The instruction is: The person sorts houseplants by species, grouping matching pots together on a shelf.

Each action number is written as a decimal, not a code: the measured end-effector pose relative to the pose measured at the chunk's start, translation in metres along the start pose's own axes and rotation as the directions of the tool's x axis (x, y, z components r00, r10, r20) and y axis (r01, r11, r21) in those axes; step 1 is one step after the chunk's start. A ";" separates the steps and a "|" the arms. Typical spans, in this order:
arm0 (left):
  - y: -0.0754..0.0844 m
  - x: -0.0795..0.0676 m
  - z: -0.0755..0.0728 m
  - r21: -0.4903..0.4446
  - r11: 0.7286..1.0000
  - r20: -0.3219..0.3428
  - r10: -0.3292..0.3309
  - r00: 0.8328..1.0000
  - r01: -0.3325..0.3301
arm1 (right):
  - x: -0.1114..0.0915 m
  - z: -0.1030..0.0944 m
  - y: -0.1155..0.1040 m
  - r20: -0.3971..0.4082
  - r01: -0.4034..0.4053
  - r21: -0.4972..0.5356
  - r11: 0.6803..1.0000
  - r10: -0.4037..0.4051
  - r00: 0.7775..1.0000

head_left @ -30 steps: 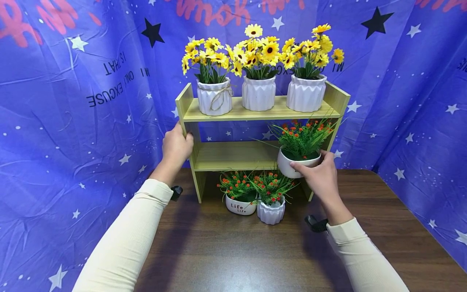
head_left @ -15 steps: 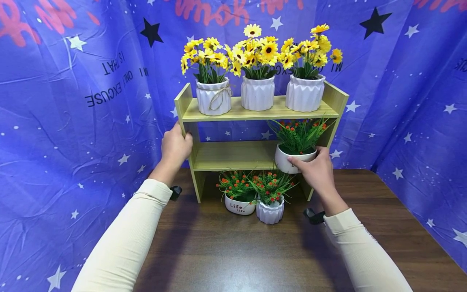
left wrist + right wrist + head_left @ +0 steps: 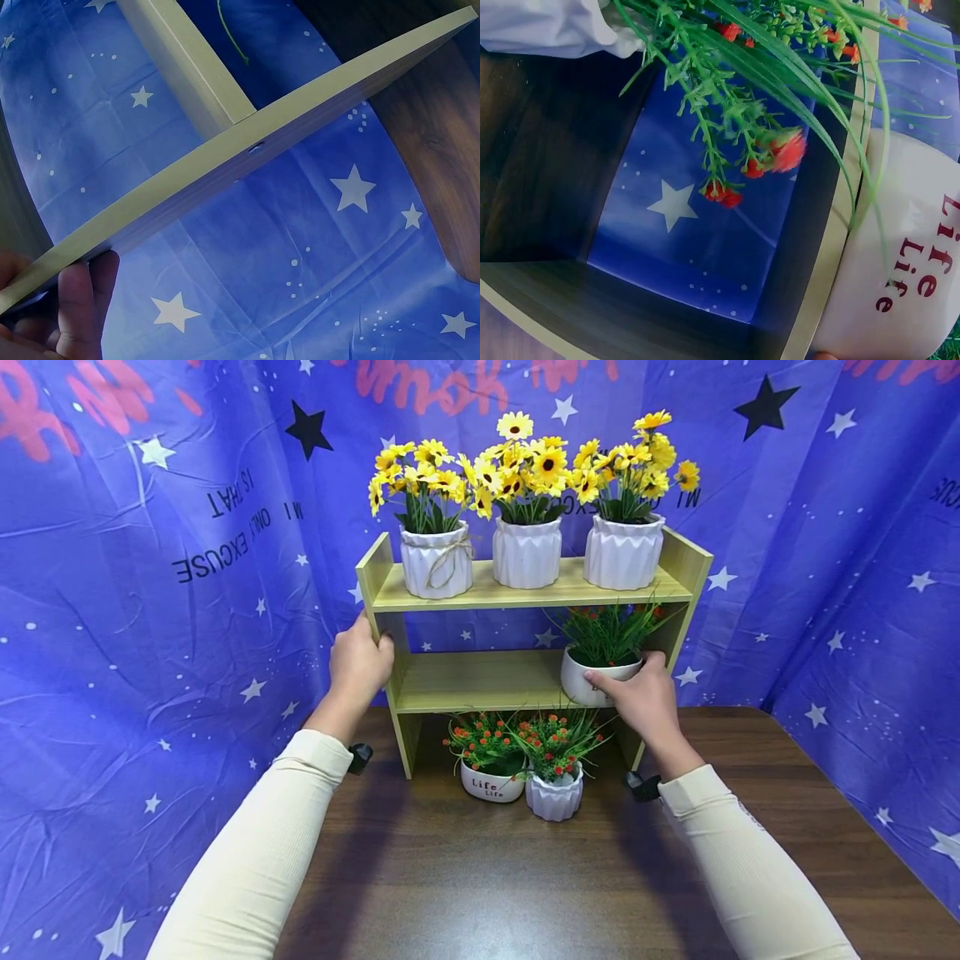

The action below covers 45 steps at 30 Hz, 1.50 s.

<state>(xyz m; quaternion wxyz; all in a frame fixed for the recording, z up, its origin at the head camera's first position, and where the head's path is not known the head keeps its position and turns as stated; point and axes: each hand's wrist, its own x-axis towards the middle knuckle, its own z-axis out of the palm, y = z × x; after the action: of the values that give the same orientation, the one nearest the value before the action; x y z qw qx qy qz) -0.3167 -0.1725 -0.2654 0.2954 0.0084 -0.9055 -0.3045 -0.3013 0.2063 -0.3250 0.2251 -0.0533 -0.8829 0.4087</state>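
Observation:
My left hand (image 3: 360, 664) grips the left side panel of a light wooden shelf rack (image 3: 480, 681); in the left wrist view the fingers (image 3: 75, 311) wrap the panel's edge. With my right hand (image 3: 647, 697) I hold a white oval planter (image 3: 579, 681) of orange-red flowers and grassy leaves, thumb on its front. This planter is at the right end of the middle board, slightly tilted; whether its base touches the board cannot be told. The right wrist view shows "Life Life" lettering on the planter (image 3: 900, 262), beside the board's edge, and only a fingertip at the bottom.
On the top board stand three white pots of yellow flowers (image 3: 527, 556). A second "Life" planter (image 3: 491, 783) and a fluted white pot (image 3: 555, 797), both with orange-red flowers, stand on the brown table (image 3: 480, 877) below. A blue starry cloth (image 3: 225, 635) hangs behind.
My right hand has moved the planter up, left and inward, into the middle level of the rack. My left hand keeps its grip on the side panel.

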 end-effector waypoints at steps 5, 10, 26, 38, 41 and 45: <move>0.000 0.000 -0.001 0.004 1.000 -0.001 0.001 1.000 -0.001 | 0.007 0.003 -0.001 0.014 -0.006 -0.007 1.000 0.006 1.000; 0.001 0.000 -0.002 0.006 1.000 0.001 -0.001 1.000 0.001 | 0.014 0.006 -0.001 0.025 -0.012 0.003 1.000 0.012 1.000; 0.002 -0.002 -0.002 -0.005 1.000 -0.004 0.009 1.000 -0.009 | 0.025 0.013 -0.003 -0.001 -0.022 0.030 0.999 0.022 1.000; 0.003 -0.002 0.000 -0.007 1.000 0.008 -0.005 1.000 0.005 | 0.020 0.003 -0.008 0.051 -0.044 0.026 0.999 0.043 0.998; 0.003 -0.002 -0.001 -0.008 1.000 0.006 -0.007 1.000 0.007 | 0.010 -0.005 -0.009 0.046 -0.017 0.100 0.995 0.013 0.999; 0.002 -0.002 -0.002 -0.003 1.000 0.009 -0.012 1.000 0.012 | -0.016 -0.011 -0.005 -0.040 0.052 0.221 0.974 -0.044 0.998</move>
<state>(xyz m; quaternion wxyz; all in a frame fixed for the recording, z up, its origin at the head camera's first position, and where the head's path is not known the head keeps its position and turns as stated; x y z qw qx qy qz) -0.3140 -0.1715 -0.2642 0.2895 0.0121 -0.9063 -0.3076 -0.2815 0.2064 -0.3201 0.2550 -0.0136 -0.8286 0.4982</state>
